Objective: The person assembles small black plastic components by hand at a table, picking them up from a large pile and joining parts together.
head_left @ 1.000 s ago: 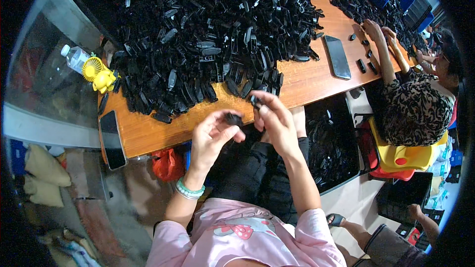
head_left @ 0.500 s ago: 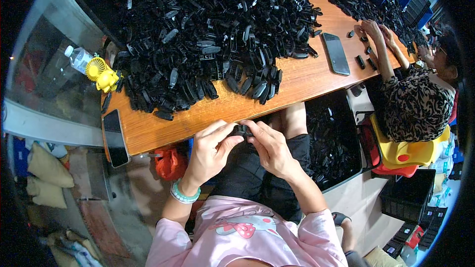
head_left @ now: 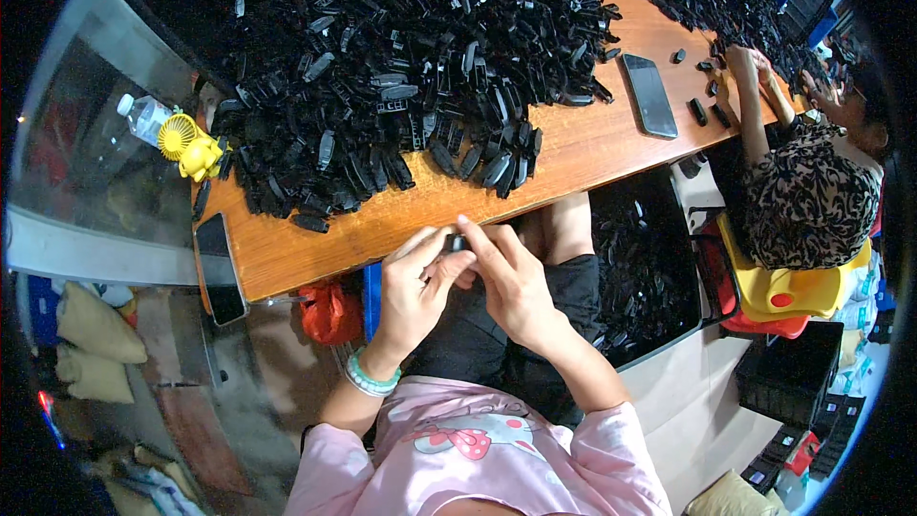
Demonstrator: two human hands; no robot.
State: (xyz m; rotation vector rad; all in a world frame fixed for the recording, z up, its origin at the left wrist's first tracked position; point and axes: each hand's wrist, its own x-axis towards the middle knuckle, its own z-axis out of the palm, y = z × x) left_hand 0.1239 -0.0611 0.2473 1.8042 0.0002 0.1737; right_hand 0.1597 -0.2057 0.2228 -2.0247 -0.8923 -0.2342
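Note:
My left hand and my right hand meet just below the near edge of the wooden table. Together they grip a small black plastic part, mostly hidden by the fingers. A big heap of black plastic parts covers the table beyond my hands. My left wrist wears a pale green bead bracelet.
A phone lies at the table's left corner, a second phone to the right of the heap. A yellow hand fan and a water bottle stand at the left. A black crate of parts sits by my right knee. Another person works at the right.
Both hands have come down from the heap's edge toward my lap, staying closed around the small black part.

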